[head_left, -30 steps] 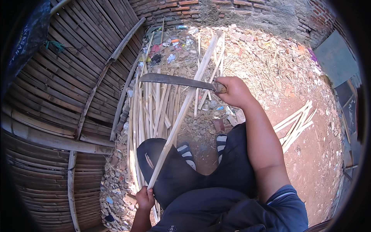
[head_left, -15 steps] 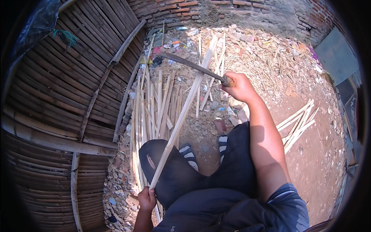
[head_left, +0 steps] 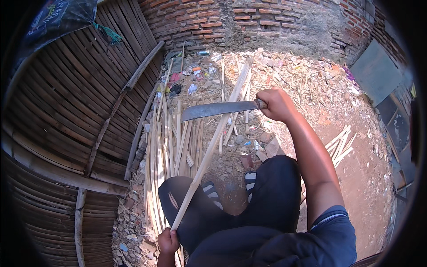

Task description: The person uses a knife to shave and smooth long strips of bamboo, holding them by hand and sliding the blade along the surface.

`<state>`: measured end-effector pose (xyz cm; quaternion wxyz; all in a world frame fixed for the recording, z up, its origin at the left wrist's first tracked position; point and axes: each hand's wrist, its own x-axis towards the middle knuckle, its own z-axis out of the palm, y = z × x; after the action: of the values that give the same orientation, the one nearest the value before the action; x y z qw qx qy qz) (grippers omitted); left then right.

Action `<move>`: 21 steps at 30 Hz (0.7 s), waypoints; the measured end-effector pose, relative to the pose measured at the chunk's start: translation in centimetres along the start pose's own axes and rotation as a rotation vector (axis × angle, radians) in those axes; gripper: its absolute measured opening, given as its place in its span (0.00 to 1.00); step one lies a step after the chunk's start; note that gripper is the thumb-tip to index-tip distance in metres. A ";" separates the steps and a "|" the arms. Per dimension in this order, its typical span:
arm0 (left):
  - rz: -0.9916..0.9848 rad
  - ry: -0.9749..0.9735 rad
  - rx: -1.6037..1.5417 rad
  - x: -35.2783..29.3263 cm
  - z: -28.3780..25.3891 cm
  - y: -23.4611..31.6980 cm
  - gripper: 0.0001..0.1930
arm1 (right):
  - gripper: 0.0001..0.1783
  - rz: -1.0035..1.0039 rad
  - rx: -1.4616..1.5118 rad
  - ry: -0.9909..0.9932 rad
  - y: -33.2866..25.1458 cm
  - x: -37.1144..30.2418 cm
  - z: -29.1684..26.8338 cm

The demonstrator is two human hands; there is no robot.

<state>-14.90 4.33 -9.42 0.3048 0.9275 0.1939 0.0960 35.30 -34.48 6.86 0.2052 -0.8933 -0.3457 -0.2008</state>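
Note:
My left hand point(head_left: 168, 241) is closed around the near end of a long pale bamboo strip point(head_left: 201, 171). The strip slants up and away to the right, passing over my left knee point(head_left: 178, 189) toward the rubble ahead. My right hand point(head_left: 276, 104) grips the short handle of a machete point(head_left: 218, 109). Its broad grey blade points left and lies across the view of the strip, flat side showing. Whether blade and strip touch, I cannot tell.
Many cut strips point(head_left: 153, 178) lie lengthwise on the left, with a smaller bundle point(head_left: 340, 147) at right. A bamboo slat wall point(head_left: 58, 120) rises on the left, a brick wall point(head_left: 195, 22) at the back. Rubble and litter point(head_left: 302, 80) cover the ground around my sandalled feet point(head_left: 212, 194).
The machete blade has turned from nearly edge-on to flat side showing, and its tip has swung nearer to me. My left hand keeps its hold on the strip. The view has tilted up slightly.

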 end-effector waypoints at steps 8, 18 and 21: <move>0.082 -0.010 0.067 1.0 -1.0 0.9 0.20 | 0.06 0.114 -0.173 -0.047 3.5 -0.1 -3.4; 0.070 -0.030 -0.031 0.9 0.3 -2.0 0.22 | 0.17 0.600 -0.017 0.183 8.7 -2.5 -4.8; 0.119 -0.006 0.035 1.1 -0.1 -1.4 0.22 | 0.14 0.448 0.076 0.265 6.5 -5.1 -4.3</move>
<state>-14.41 5.90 -10.14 0.2830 0.9428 0.1391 0.1078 35.40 -43.79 6.41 0.3213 -0.9053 -0.1166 -0.2523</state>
